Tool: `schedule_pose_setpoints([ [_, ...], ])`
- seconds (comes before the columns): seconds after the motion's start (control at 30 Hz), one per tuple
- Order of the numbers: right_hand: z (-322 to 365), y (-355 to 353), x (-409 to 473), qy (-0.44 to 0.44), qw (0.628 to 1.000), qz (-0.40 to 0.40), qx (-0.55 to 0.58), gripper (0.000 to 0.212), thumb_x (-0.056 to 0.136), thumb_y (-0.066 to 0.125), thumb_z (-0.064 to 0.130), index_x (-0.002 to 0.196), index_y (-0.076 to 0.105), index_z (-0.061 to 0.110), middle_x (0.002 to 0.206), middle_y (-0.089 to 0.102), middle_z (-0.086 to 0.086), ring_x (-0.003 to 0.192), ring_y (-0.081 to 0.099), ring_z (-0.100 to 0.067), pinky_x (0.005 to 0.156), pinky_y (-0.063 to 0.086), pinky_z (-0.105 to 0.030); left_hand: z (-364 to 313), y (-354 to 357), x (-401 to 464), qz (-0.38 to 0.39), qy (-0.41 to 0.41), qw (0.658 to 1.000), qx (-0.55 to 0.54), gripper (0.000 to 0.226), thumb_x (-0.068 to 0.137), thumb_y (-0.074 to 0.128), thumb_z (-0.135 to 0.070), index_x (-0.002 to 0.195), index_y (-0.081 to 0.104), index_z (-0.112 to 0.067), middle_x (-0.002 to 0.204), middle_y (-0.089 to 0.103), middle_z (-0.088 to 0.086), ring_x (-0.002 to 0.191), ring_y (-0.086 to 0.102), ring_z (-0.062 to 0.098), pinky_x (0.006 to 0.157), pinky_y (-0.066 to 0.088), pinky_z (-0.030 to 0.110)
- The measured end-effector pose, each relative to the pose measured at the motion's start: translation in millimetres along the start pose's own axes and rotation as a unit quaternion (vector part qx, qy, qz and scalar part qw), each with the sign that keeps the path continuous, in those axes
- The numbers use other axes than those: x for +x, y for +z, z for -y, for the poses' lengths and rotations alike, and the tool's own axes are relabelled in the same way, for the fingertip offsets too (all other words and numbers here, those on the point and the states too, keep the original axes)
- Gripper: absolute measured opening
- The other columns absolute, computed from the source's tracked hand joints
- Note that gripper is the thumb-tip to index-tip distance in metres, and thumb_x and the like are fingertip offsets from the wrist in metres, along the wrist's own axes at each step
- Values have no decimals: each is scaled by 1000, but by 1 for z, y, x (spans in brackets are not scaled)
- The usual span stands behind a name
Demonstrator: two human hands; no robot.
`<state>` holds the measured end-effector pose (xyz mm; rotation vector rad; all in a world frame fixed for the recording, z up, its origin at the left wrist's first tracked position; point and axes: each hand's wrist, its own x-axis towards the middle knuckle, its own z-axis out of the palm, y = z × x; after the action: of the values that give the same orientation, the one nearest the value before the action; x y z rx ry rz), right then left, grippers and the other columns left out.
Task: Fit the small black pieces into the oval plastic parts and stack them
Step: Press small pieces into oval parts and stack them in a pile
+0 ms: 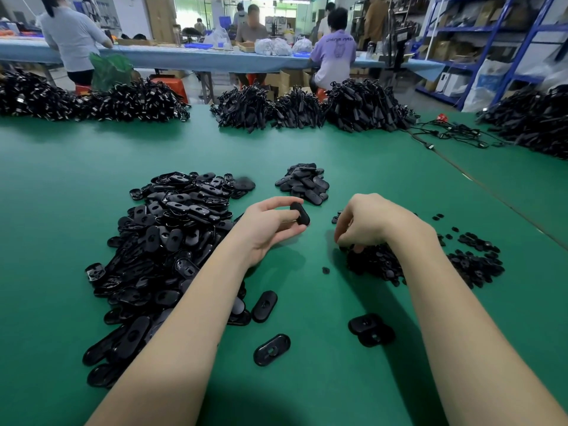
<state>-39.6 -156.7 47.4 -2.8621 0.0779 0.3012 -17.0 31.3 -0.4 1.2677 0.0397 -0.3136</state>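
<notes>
You are holding one oval plastic part (300,213) up in your left hand (266,226), fingers curled round it, so it is ready for fitting, while your right hand (367,224) is pinching down into the small black pieces (378,264) heaped toward the table's right edge; whether it has one, I cannot tell.

A single head-worn wide-angle view looks forward and down from above the person's own forearms. It sits close over the green table (92,167), whose near part fills 6 o'clock, while the far edge and the workshop beyond lie toward 12 o'clock, bowed by the lens.
</notes>
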Motion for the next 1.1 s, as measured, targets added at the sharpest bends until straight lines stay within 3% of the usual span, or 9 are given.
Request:
schedule_pose_setpoints([
  [0.1, 0, 4, 5, -52, 990, -17, 129, 12, 87, 69, 18, 82, 78, 25, 68, 75, 8, 65, 72, -5, 61, 54, -17, 1, -1, -1, -11, -1, 1000, -4, 18, 94, 61, 3, 97, 74, -8, 90, 75, 15, 81, 75, 25, 68, 61, 24],
  [0.27, 3, 32, 6, -77, 924, 37, 372, 9, 98, 67, 13, 95, 73, 6, 75, 72, -2, 58, 67, -6, 55, 54, -18, 2, -6, 1, -37, 16, 999, 11, 13, 93, 65, -3, 104, 71, -7, 97, 77, 15, 82, 76, 23, 74, 62, 24],
  [0.4, 5, 43, 7, -85, 878, 14, 471, 10, 102, 62, 18, 103, 66, 9, 90, 72, -4, 60, 68, -11, 45, 45, -19, 3, -6, 3, -53, 31, 998, 9, 15, 94, 65, -4, 108, 70, -3, 100, 76, 18, 80, 77, 24, 66, 60, 22],
  [0.6, 15, 56, 6, -80, 861, -58, 499, 6, 101, 62, 21, 97, 65, 18, 81, 75, 3, 49, 61, -13, 39, 36, -18, 2, -13, 5, -76, 40, 996, -24, 13, 93, 67, -4, 105, 67, -2, 104, 74, 18, 83, 77, 25, 67, 60, 22],
  [0.73, 23, 60, 5, -95, 836, -134, 524, 6, 95, 66, 14, 91, 71, 16, 82, 76, 3, 46, 59, -15, 39, 37, -19, 3, -12, 5, -72, 44, 996, -26, 12, 91, 67, 1, 103, 66, 0, 99, 74, 22, 78, 76, 24, 67, 60, 22],
  [0.9, 27, 58, 7, -100, 836, -244, 482, 11, 89, 70, 18, 82, 72, 27, 82, 76, 9, 47, 66, -15, 44, 41, -17, 2, -10, 4, -57, 64, 996, -19, 11, 91, 66, 3, 102, 65, 1, 93, 76, 20, 82, 76, 26, 71, 60, 23],
  [1.1, 27, 58, 11, -91, 835, -237, 488, 8, 84, 72, 21, 78, 73, 26, 72, 73, 11, 49, 67, -14, 41, 43, -20, 1, -8, 2, -48, 69, 996, -18, 11, 91, 66, 4, 102, 65, 1, 98, 75, 22, 82, 76, 25, 72, 60, 21],
])
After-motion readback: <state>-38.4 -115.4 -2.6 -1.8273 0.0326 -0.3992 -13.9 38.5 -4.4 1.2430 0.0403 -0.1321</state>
